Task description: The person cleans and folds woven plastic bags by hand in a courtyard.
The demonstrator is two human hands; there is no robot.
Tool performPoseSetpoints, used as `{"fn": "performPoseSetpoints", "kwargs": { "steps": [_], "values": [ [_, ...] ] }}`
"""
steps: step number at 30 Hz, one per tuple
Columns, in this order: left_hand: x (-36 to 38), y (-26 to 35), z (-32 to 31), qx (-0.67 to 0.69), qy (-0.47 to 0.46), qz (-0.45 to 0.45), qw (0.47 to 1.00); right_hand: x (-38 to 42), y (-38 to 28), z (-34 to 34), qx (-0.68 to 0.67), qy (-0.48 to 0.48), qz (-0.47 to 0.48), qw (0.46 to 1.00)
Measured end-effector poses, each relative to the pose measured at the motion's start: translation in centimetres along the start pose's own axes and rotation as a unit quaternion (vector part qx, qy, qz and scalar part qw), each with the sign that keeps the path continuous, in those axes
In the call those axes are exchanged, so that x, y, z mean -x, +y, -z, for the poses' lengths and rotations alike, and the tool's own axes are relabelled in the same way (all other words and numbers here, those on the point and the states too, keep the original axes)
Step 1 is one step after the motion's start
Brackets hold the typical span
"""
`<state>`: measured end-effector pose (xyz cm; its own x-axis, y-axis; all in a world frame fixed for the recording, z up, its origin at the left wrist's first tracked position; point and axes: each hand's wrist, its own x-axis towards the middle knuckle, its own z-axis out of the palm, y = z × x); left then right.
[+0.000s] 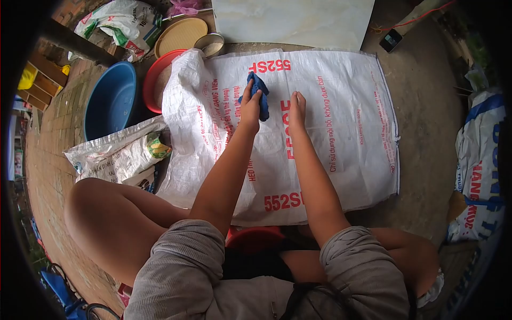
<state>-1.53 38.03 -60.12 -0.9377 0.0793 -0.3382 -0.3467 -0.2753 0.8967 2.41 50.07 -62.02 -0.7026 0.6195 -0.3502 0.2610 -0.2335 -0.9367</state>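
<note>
A large white woven sack (352, 128) with red printing lies spread flat in front of me. In my left hand (249, 109) is a crumpled blue cloth (260, 88), gripped over the upper middle of the sack, with folds sticking out past the fingers. To the right of it, my right hand (298, 109) rests on its edge at the sack's large red print, fingers stretched out and holding nothing. Both forearms reach forward across the sack, roughly side by side.
Left of the sack stand a blue basin (110, 101) and a red basin (156, 80). Behind are a tan round lid (181, 36), a metal bowl (212, 45) and a white board (293, 21). Printed sacks lie at left (120, 160) and right (477, 165).
</note>
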Motion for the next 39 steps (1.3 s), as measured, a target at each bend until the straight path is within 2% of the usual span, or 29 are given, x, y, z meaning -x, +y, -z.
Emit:
{"fn": "performPoseSetpoints", "kwargs": {
  "steps": [1, 3, 4, 5, 7, 8, 9, 10, 11, 12, 13, 14, 15, 16, 17, 18, 20, 21, 23, 24, 26, 27, 32, 34, 35, 37, 39],
  "values": [
    [-0.1, 0.0, -1.0, 0.024, -0.08, 0.032, 0.996, -0.2, -0.4, -0.8, -0.016, -0.066, -0.094, 0.993],
    [1.7, 0.9, -4.5, 0.023, -0.198, 0.08, 0.977, 0.5, -1.1, -1.6, -0.147, -0.123, -0.089, 0.977],
    [1.6, 0.5, -5.4, -0.072, -0.22, 0.021, 0.972, -1.0, 0.1, -1.8, -0.281, -0.174, -0.074, 0.941],
    [1.4, 0.1, -6.0, -0.167, -0.24, -0.037, 0.956, -2.2, 1.5, -1.2, -0.369, -0.161, -0.063, 0.913],
    [1.2, 0.0, -6.4, -0.161, -0.265, -0.012, 0.951, -5.1, 2.8, 0.6, -0.402, -0.228, -0.103, 0.881],
    [0.4, -1.1, -6.2, -0.236, -0.251, -0.049, 0.937, -6.5, 3.4, 1.7, -0.4, -0.226, -0.104, 0.882],
    [0.0, -1.5, -6.3, -0.308, -0.234, -0.086, 0.918, -7.4, 3.2, 2.6, -0.349, -0.207, -0.104, 0.908],
    [-0.5, -1.8, -6.2, -0.372, -0.201, -0.048, 0.905, -7.9, 3.3, 3.1, -0.297, -0.187, -0.105, 0.93],
    [-0.6, -2.3, -5.8, -0.369, -0.2, -0.045, 0.906, -8.1, 3.7, 3.5, -0.294, -0.186, -0.108, 0.931],
    [-0.1, -1.7, -5.2, -0.505, -0.155, -0.082, 0.845, -6.8, 2.4, 3.5, -0.269, -0.099, -0.067, 0.956],
    [-0.1, -1.4, -4.4, -0.628, -0.108, -0.118, 0.761, -6.5, 2.1, 3.6, -0.241, -0.011, -0.025, 0.97],
    [-1.1, -2.5, -3.0, -0.654, -0.098, -0.103, 0.743, -6.8, 2.2, 3.5, -0.195, 0.04, -0.004, 0.98],
    [-1.5, -3.0, -1.8, -0.654, -0.099, -0.101, 0.744, -6.3, 1.8, 3.2, -0.194, 0.041, -0.005, 0.98],
    [-1.8, -3.5, -0.5, -0.688, -0.078, -0.035, 0.72, -5.3, 1.2, 2.6, 0.024, 0.094, 0.069, 0.993],
    [-1.9, -4.0, 0.6, -0.719, -0.056, 0.032, 0.692, -4.2, 0.8, 1.8, 0.24, 0.141, 0.14, 0.95],
    [-1.8, -5.3, 2.1, -0.718, -0.056, 0.035, 0.693, -3.2, 1.0, 0.9, 0.275, 0.098, 0.198, 0.935],
    [-1.2, -8.1, 4.3, -0.758, -0.041, -0.112, 0.641, -1.9, 3.5, -0.9, 0.405, 0.0, 0.284, 0.869],
    [-1.5, -8.3, 4.1, -0.757, -0.041, -0.109, 0.642, -0.3, 4.1, -1.6, 0.502, -0.077, 0.308, 0.805],
    [-2.1, -7.8, 3.5, -0.869, -0.094, 0.013, 0.486, 1.0, 7.9, -2.6, 0.527, -0.009, 0.444, 0.725],
    [-1.9, -6.5, 3.2, -0.853, -0.126, 0.034, 0.505, 1.0, 7.8, -2.4, 0.527, -0.008, 0.44, 0.727],
    [-2.0, -6.5, 3.0, -0.855, -0.128, 0.03, 0.501, 0.8, 7.4, -2.0, 0.473, -0.026, 0.431, 0.768],
    [-1.9, -6.3, 3.0, -0.855, -0.13, 0.027, 0.502, 0.7, 7.5, -1.9, 0.47, -0.025, 0.428, 0.771],
    [-1.9, -5.0, 1.7, -0.846, -0.136, 0.057, 0.513, -1.2, 7.0, -0.3, 0.504, -0.083, 0.454, 0.73],
    [-2.1, -4.2, 1.2, -0.848, -0.158, 0.102, 0.495, -2.2, 6.7, 0.6, 0.507, -0.096, 0.464, 0.719],
    [-2.0, -4.2, 1.2, -0.848, -0.157, 0.102, 0.496, -2.9, 6.4, 1.3, 0.514, -0.078, 0.468, 0.715],
    [-1.8, -4.0, 1.4, -0.82, -0.145, 0.074, 0.549, -4.3, 5.6, 3.3, 0.53, -0.035, 0.442, 0.723],
    [-2.0, -3.9, 1.2, -0.826, -0.15, 0.086, 0.537, -6.3, 4.4, 6.9, 0.569, 0.037, 0.404, 0.715]
  ]
}}
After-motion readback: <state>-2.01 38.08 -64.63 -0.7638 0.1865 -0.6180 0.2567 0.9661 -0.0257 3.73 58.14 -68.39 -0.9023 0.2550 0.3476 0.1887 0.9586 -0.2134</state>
